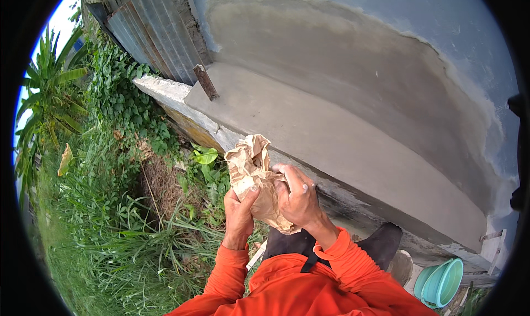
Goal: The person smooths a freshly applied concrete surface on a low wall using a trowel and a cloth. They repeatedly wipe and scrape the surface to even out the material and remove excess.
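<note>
A crumpled brown paper bag (255, 178) is held between both of my hands in front of my body. My left hand (239, 216) grips its lower left side, thumb pressed on the paper. My right hand (298, 203) has its fingers curled on the bag's right side. Beyond the bag is a concrete ledge (348, 156) along the foot of a wall (342, 56) with a grey plastered patch.
Grass (127, 250) and leafy plants (116, 89) cover the ground at left. Corrugated metal sheet (157, 34) stands at the top left, with a short upright piece (205, 83) on the ledge. Stacked turquoise basins (441, 283) sit at the lower right beside a wooden frame (494, 250).
</note>
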`<state>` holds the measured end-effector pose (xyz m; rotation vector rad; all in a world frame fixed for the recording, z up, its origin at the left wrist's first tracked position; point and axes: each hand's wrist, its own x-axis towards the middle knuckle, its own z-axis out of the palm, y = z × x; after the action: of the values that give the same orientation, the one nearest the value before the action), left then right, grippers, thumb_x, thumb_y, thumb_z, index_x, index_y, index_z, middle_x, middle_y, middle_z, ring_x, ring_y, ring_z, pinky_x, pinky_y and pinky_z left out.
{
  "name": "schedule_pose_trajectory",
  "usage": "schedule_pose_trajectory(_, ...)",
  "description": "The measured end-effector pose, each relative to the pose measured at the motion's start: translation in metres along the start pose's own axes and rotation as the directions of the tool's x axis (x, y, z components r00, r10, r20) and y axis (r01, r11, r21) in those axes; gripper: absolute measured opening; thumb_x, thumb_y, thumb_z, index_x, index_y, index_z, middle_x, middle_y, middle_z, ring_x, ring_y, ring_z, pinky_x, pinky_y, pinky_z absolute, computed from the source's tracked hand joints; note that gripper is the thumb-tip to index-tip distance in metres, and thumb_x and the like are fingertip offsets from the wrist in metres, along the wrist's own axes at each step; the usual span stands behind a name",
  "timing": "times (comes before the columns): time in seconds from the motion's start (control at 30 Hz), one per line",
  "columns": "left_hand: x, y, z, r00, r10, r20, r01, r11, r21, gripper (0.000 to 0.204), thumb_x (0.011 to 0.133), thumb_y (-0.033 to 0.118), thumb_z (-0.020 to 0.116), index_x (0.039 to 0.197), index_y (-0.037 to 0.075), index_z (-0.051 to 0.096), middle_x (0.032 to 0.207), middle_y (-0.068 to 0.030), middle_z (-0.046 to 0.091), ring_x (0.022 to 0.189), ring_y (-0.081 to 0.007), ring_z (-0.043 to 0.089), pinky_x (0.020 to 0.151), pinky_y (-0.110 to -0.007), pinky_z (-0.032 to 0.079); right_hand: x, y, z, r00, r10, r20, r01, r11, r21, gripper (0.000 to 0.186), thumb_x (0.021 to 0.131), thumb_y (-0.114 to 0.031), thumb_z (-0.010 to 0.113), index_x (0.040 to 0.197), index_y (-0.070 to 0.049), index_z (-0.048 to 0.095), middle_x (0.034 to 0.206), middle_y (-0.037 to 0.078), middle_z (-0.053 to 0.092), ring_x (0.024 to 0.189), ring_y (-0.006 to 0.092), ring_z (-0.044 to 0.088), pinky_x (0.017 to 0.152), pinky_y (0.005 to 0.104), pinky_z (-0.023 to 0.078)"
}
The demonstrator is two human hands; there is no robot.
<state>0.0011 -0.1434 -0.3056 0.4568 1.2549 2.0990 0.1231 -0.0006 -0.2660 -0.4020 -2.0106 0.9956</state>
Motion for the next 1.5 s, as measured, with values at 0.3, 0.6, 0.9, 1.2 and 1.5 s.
schedule_pose_trajectory(0.3,0.002,0.006,-0.018,0.997,-0.063,0.038,0.069,0.979,-0.194,0.04,0.094,-0.006,0.071,0.134,-0.007,0.07,0.123,-0.0153,0.08,0.106,-0.0228,0.079,0.097,-0.036,0.063,-0.018,0.035,0.014,0.645,0.556,0.523,-0.666,0.074,0.742,0.058,0.099,-0.002,0.071,0.152,0.004,0.047,0.143,0.023,0.064,0.127,0.0269,0.069,0.105,0.0395,0.059)
schedule_pose_trajectory(0.6,0.004,0.009,-0.023,0.994,-0.052,0.098,0.037,0.989,0.141,0.035,0.092,-0.007,0.067,0.126,-0.006,0.075,0.115,-0.0069,0.08,0.096,-0.0124,0.075,0.088,-0.029,0.06,0.04,-0.016,-0.019,0.905,-0.279,0.32,0.329,0.937,-0.114,0.096,0.08,-0.032,0.093,0.16,-0.002,0.048,0.155,0.031,0.051,0.147,0.0468,0.05,0.123,0.0548,0.041)
schedule_pose_trajectory(0.9,0.0,0.045,-0.043,0.946,-0.096,0.309,0.001,0.956,0.293,0.035,0.087,-0.004,0.075,0.122,-0.006,0.079,0.118,-0.0073,0.08,0.1,-0.0119,0.072,0.093,-0.03,0.057,0.06,0.045,-0.004,0.796,0.094,0.598,-0.483,0.694,0.534,0.027,0.108,-0.024,0.074,0.116,0.002,0.076,0.099,-0.003,0.073,0.091,0.0037,0.06,0.08,0.0251,0.053)
schedule_pose_trajectory(1.2,0.009,0.042,-0.02,0.87,0.196,0.453,-0.382,0.848,0.366,0.037,0.078,-0.006,0.084,0.114,-0.003,0.081,0.143,-0.0142,0.063,0.13,-0.0251,0.061,0.114,-0.041,0.045,0.029,0.078,0.042,0.458,0.182,0.87,-0.886,0.169,0.431,0.029,0.11,-0.017,0.068,0.132,0.002,0.064,0.114,0.007,0.076,0.102,0.0118,0.072,0.09,0.0316,0.06)
schedule_pose_trajectory(1.5,0.014,0.031,-0.038,0.924,0.192,0.33,-0.326,0.847,0.421,0.03,0.087,-0.004,0.081,0.116,-0.003,0.08,0.129,-0.0102,0.073,0.114,-0.0183,0.068,0.099,-0.034,0.053,0.029,0.027,-0.007,0.827,0.103,0.553,-0.281,0.927,0.248,0.073,0.1,-0.033,0.082,0.158,-0.001,0.051,0.155,0.022,0.06,0.144,0.0265,0.058,0.111,0.0411,0.053)
